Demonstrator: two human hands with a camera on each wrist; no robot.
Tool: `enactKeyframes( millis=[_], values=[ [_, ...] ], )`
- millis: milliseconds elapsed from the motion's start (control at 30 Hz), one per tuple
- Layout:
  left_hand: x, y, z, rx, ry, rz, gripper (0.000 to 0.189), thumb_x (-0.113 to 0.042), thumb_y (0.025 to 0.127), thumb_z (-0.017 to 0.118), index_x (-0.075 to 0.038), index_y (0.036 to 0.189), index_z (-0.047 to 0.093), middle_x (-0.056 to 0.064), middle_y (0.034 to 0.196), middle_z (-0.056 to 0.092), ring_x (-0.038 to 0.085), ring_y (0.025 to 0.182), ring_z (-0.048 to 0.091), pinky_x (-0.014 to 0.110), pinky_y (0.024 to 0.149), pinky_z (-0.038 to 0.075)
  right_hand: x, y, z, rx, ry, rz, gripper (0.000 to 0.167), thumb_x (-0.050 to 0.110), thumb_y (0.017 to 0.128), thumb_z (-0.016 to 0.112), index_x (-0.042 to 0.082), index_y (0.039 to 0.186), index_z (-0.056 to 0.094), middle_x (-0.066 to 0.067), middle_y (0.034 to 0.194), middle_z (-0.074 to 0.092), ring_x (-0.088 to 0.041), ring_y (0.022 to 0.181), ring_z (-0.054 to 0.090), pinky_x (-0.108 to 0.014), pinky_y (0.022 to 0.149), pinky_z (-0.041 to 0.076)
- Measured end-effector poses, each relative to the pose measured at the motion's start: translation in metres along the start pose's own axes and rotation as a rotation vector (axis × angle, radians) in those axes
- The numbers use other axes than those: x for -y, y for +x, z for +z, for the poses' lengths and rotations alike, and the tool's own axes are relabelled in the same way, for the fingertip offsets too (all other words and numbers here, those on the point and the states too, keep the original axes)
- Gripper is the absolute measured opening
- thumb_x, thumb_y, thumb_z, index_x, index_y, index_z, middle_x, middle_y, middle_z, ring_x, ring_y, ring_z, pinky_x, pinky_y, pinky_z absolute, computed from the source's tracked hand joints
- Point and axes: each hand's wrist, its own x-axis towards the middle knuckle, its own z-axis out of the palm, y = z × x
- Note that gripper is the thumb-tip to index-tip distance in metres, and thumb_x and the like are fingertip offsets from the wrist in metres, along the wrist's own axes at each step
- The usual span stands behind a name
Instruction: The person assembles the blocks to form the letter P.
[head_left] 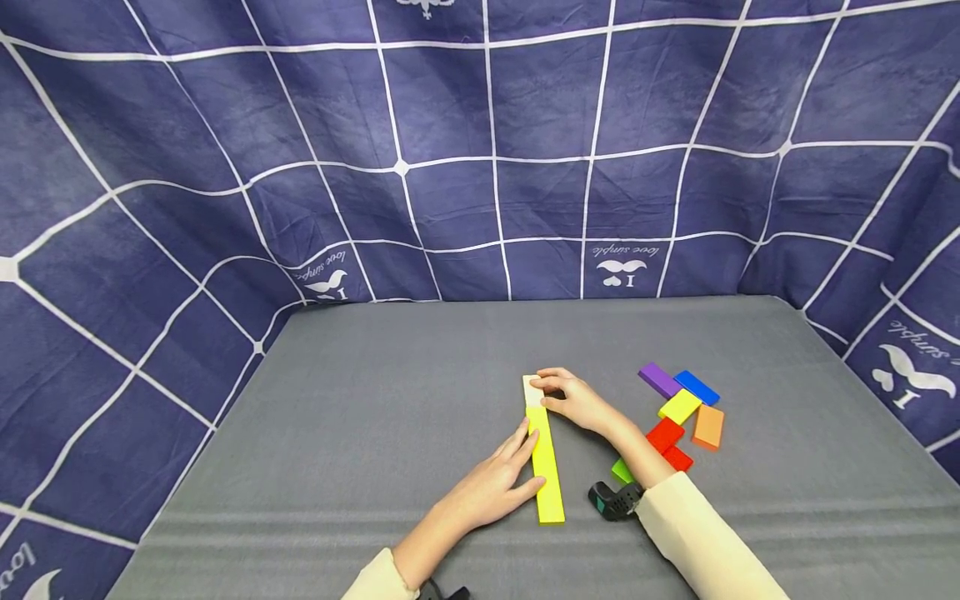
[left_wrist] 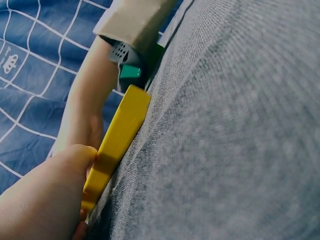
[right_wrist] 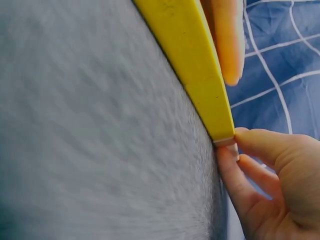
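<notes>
Yellow bar [head_left: 550,493] on the grey cloth [head_left: 375,433] runs lengthwise away from my head camera, its far end against the white block [head_left: 529,397] my nearer right hand [head_left: 576,402] pinches, my left hand [head_left: 486,489] spread along the bar's left edge.

Backdrop's a navy curtain [head_left: 551,100] with wobbly white grid lines, mustache prints [head_left: 622,267] and upside-down "love simple" lettering [head_left: 626,250]. Grey cloth [head_left: 360,400] below, kinda rumpled up front. Over on the right there's a loose bunch: purple block [head_left: 660,380], blue block [head_left: 697,387], short yellow block [head_left: 680,407], orange block [head_left: 708,427], two red blocks [head_left: 665,433], plus a partly hidden green block [head_left: 621,472].
</notes>
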Motion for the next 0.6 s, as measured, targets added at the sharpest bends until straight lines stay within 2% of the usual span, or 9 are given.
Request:
enactKeyframes(
  millis=[167,433,500,600],
  values=[
    [0.000,0.000,-0.001,0.003,0.003,-0.002,0.061,-0.044,0.094,0.041,-0.013,0.144,0.025,0.004,0.154,0.012,0.021,0.137,0.028,0.041,0.103,0.037,0.007,-0.012,0.004,0.003,-0.006,-0.018,0.034,0.007,0.086,0.058,-0.001,0.120,0.058,-0.018,0.129,0.047,-0.030,0.108,0.056,-0.045,0.092,0.044],
    [0.002,-0.001,-0.001,0.005,0.006,0.005,0.061,-0.043,0.093,0.042,-0.014,0.144,0.026,0.001,0.154,0.012,0.019,0.138,0.027,0.040,0.103,0.037,0.010,-0.022,0.008,-0.027,-0.008,-0.018,0.034,0.007,0.086,0.059,0.001,0.120,0.058,-0.019,0.130,0.046,-0.029,0.105,0.057,-0.044,0.090,0.045],
    [0.002,-0.001,0.000,0.003,0.007,0.012,0.061,-0.044,0.093,0.041,-0.014,0.144,0.026,0.002,0.154,0.013,0.019,0.138,0.027,0.040,0.103,0.037,0.008,-0.024,0.004,-0.062,-0.038,-0.018,0.033,0.006,0.086,0.058,-0.001,0.118,0.058,-0.022,0.129,0.046,-0.031,0.104,0.057,-0.045,0.088,0.045],
    [0.002,-0.001,0.000,0.001,0.009,0.029,0.060,-0.044,0.094,0.040,-0.013,0.144,0.027,0.003,0.154,0.014,0.020,0.137,0.027,0.039,0.103,0.037,0.000,-0.032,-0.013,-0.187,-0.144,0.026,0.032,0.002,0.084,0.058,-0.004,0.116,0.058,-0.026,0.125,0.047,-0.035,0.104,0.056,-0.047,0.088,0.045]
  ],
)
